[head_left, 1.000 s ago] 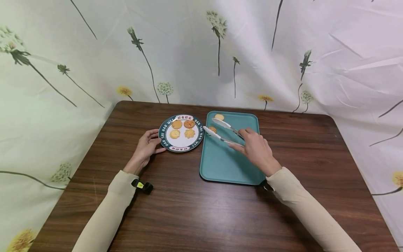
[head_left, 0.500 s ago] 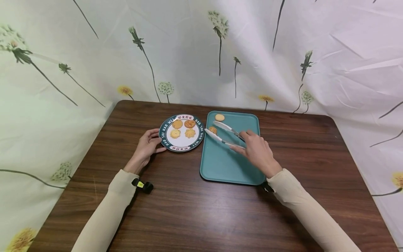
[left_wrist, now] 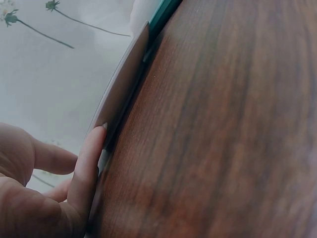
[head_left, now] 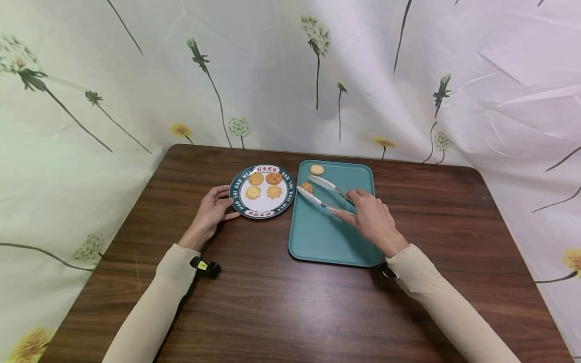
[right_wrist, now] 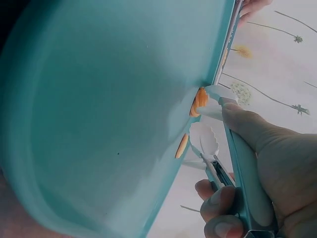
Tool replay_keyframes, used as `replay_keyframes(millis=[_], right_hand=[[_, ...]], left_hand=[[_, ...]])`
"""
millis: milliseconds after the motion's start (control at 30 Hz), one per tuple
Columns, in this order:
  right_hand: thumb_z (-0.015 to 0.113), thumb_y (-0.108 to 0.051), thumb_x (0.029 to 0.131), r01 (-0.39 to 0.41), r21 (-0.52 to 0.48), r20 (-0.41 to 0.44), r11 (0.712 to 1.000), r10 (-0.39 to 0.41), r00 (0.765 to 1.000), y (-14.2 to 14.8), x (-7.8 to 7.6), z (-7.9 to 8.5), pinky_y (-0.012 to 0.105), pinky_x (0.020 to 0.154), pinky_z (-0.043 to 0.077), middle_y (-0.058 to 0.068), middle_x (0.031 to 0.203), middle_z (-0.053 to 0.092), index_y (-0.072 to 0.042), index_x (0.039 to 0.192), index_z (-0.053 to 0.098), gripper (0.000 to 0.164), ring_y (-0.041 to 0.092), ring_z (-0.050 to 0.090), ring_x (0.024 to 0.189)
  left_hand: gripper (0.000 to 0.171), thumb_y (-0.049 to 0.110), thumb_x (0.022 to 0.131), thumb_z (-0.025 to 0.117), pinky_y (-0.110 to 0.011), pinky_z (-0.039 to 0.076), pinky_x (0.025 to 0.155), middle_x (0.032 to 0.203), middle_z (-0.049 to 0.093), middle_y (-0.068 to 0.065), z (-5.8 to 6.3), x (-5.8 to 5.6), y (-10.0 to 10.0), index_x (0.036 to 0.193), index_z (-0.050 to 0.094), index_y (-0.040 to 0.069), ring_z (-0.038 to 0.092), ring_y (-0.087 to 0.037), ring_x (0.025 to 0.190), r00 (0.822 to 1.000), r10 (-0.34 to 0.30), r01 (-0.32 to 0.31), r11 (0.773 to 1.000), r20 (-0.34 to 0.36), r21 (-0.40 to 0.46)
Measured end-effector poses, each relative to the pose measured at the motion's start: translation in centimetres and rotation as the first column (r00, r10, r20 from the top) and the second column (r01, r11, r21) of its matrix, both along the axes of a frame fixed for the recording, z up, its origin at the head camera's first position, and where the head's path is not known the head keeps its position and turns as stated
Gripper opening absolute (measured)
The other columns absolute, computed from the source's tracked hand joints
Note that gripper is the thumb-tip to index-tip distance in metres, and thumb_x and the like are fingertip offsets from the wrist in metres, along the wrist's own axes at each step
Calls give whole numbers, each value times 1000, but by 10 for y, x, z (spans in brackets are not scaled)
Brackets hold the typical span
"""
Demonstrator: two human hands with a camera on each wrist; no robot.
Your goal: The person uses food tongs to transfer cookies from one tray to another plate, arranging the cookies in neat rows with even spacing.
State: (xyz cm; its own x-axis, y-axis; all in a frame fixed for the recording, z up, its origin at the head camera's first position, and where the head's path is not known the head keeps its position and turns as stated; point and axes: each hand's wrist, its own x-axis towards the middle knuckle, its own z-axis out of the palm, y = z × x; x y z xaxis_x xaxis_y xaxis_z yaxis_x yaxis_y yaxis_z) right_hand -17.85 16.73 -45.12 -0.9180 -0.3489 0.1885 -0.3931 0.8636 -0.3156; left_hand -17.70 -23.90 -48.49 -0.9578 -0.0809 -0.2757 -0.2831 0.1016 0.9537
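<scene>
My left hand (head_left: 210, 214) holds the left rim of a round plate (head_left: 258, 213) with a dark green lettered border. Several cookies lie on it, among them a flower-shaped cookie (head_left: 274, 191). In the left wrist view a finger (left_wrist: 89, 158) touches the plate's edge. My right hand (head_left: 373, 219) grips metal tongs (head_left: 336, 194) with whitish scalloped tips, spread apart over the green tray (head_left: 333, 237). Between the tips, a swirled cookie (head_left: 307, 187) lies near the tray's left edge. A plain round cookie (head_left: 316, 169) lies behind the tongs at the tray's far left.
Both plate and tray are on a dark wooden table (head_left: 272, 312), the plate's right rim close against the tray's left edge. A white cloth (head_left: 272, 65) printed with dandelions hangs behind the table. Each wrist wears a black strap (head_left: 206, 267).
The tong tips have shifted slightly right and towards the person, leaving both tray cookies more visible. The left hand and plate have stayed in place.
</scene>
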Motion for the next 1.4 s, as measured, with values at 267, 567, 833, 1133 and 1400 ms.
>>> replay_keyframes(millis=[267, 567, 833, 1133, 1400], right_hand=[[78, -50, 91, -1, -7, 0, 1000, 1, 1000, 2, 2, -1, 29, 41, 45, 12, 98, 67, -8, 121, 70, 52, 19, 56, 56], [77, -51, 91, -5, -8, -2, 1000, 5, 1000, 2, 3, -2, 27, 40, 43, 12, 97, 67, -8, 120, 70, 52, 18, 55, 55], [77, -52, 91, -3, -4, 7, 1000, 3, 1000, 3, 4, -3, 29, 41, 45, 12, 100, 68, -8, 122, 69, 53, 19, 57, 57], [78, -50, 91, -3, -8, 11, 1000, 3, 1000, 3, 5, -4, 30, 43, 47, 11, 99, 68, -8, 122, 69, 52, 19, 56, 58], [79, -48, 91, -5, -13, 9, 1000, 5, 1000, 3, 6, -5, 32, 43, 49, 12, 101, 68, -8, 123, 69, 52, 19, 57, 58]], left_hand=[[53, 7, 111, 41, -23, 67, 88, 159, 33, -21, 2, 2, 0, 162, 27, 7, 56, -13, 114, 1000, -5, 5, 1000, 1, 0], [53, 8, 111, 41, -23, 67, 88, 159, 33, -20, -1, 1, -1, 162, 27, 7, 56, -12, 114, 1000, -4, 4, 1000, -2, -1], [53, 9, 111, 40, -23, 66, 89, 159, 32, -21, -1, 1, -1, 162, 26, 7, 56, -13, 115, 1000, -12, 11, 1000, -12, -10], [53, 8, 111, 40, -22, 66, 88, 160, 32, -20, -1, 1, 0, 162, 26, 7, 54, -15, 117, 1000, -4, 4, 1000, -8, -9], [53, 8, 111, 40, -22, 67, 87, 160, 32, -21, -1, 0, 0, 162, 26, 7, 55, -14, 116, 1000, -8, 8, 1000, -7, -2]])
